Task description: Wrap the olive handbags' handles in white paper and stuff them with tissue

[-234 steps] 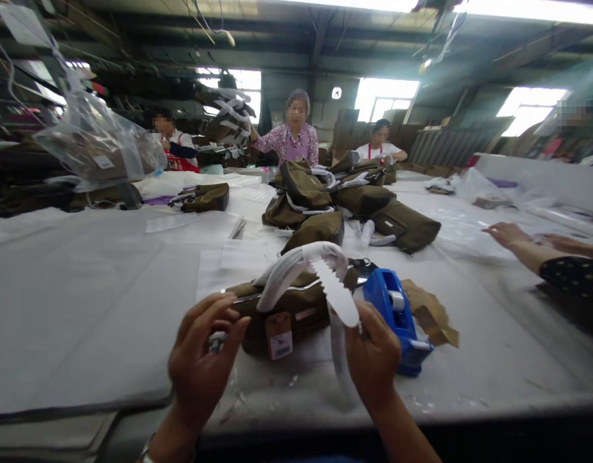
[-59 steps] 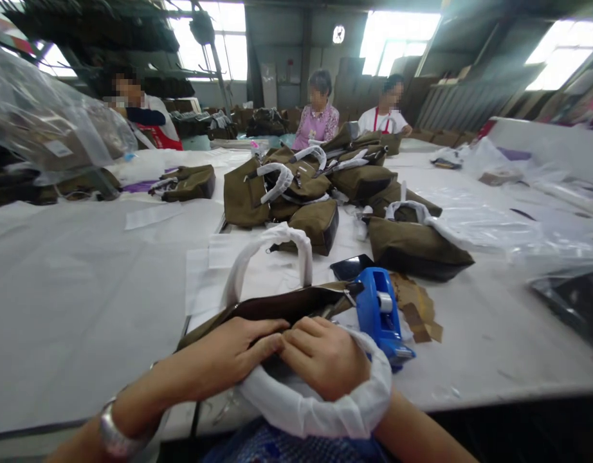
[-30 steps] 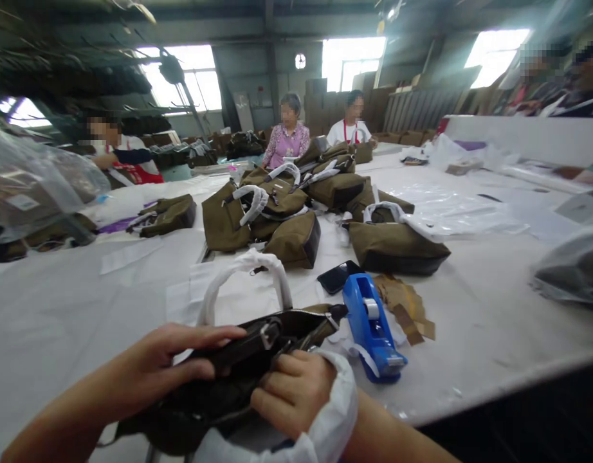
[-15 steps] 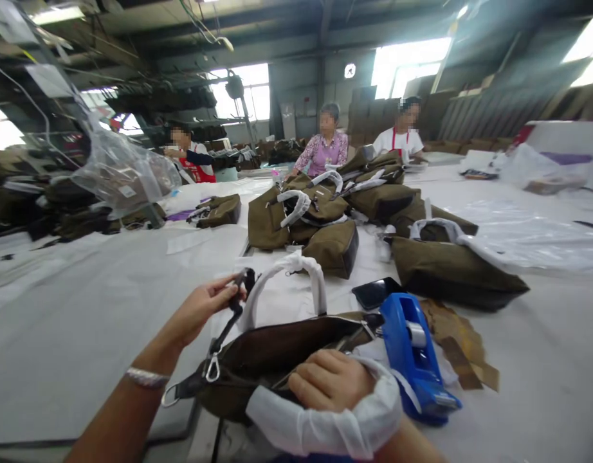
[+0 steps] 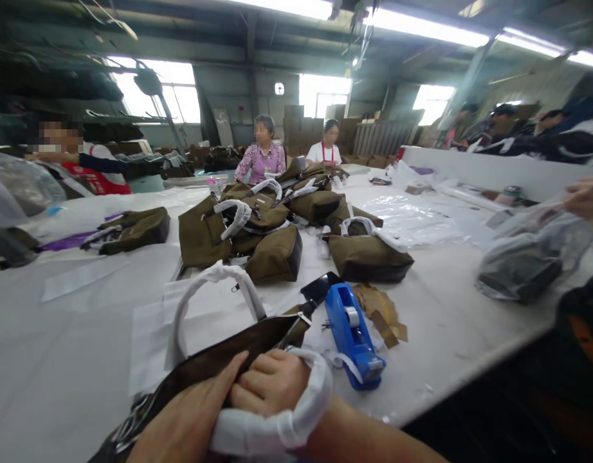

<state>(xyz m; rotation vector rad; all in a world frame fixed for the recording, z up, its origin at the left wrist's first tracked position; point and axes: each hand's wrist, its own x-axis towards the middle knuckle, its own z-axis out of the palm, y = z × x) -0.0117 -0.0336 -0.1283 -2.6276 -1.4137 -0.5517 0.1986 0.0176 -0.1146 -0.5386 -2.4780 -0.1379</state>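
Note:
An olive bag with handles wrapped in white lies in front of me, its top unzipped. My right hand reaches through the near wrapped handle, fingers curled at the bag's near edge; what they grip is hidden. My left hand is at the bag's opening, beside my right hand, and its fingers are mostly hidden. The far handle stands upright. Just right of the bag are a blue tape dispenser and a black phone.
Several olive bags are piled across the white table. Torn brown cardboard lies by the dispenser. At the right, a person's hand holds a plastic-covered bag. More people are across the table.
My left hand has let go of the black strap and moved right and down to the bag's opening, beside my right hand. The view has turned right, showing another person's hand.

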